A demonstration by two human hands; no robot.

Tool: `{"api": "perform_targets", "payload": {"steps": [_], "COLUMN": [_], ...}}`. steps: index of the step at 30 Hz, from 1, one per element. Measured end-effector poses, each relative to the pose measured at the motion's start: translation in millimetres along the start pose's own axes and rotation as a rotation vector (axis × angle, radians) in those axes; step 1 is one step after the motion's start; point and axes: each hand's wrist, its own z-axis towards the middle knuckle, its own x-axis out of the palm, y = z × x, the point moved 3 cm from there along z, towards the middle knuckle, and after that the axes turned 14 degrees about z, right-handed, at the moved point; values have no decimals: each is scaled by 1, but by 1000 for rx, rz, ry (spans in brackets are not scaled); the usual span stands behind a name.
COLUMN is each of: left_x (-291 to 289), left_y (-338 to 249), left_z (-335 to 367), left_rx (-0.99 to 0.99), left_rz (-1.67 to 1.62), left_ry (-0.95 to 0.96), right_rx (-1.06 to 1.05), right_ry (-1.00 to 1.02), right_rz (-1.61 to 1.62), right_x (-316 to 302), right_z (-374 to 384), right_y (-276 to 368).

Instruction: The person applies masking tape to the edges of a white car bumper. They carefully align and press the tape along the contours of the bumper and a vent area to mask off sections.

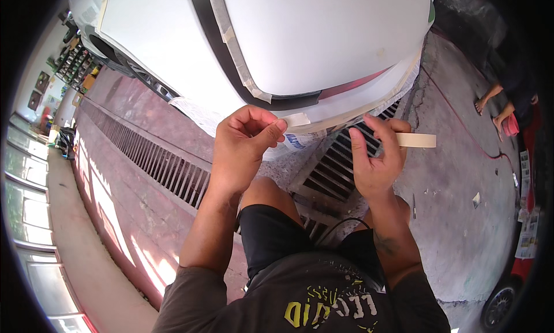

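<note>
My left hand (245,145) pinches a short pale strip of masking tape (298,119) between thumb and forefinger, just below the rear corner of a white car (317,39). My right hand (378,157) holds a roll of masking tape (418,140), seen edge-on, its far part hidden behind the fingers. The thumb and forefinger of that hand stand apart in front of the car's lower edge. Printed paper (297,141) hangs under this edge, behind and between my hands. Strips of tape (235,50) run along the black trim (283,102) of the car.
A floor drain grate (326,177) lies beneath my hands, and a longer grate (138,145) runs off to the left. At the right, another person's bare feet (499,122) show beside a red hose (456,105). A red car with a dark wheel (501,304) stands at the right rim.
</note>
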Motion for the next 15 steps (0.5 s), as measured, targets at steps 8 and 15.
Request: {"api": "perform_targets", "payload": {"steps": [8,15], "left_x": [-11,-17], "left_y": [0,-5], "left_z": [9,8], "left_rx": [-90,-26], "left_rz": [-121,102], "left_ry": [109,-102], "right_rx": [-434,-466], "right_ry": [225,251], "right_rz": [-64,-70], "right_x": [49,59], "right_z": [30,42], "right_y": [12,12]}}
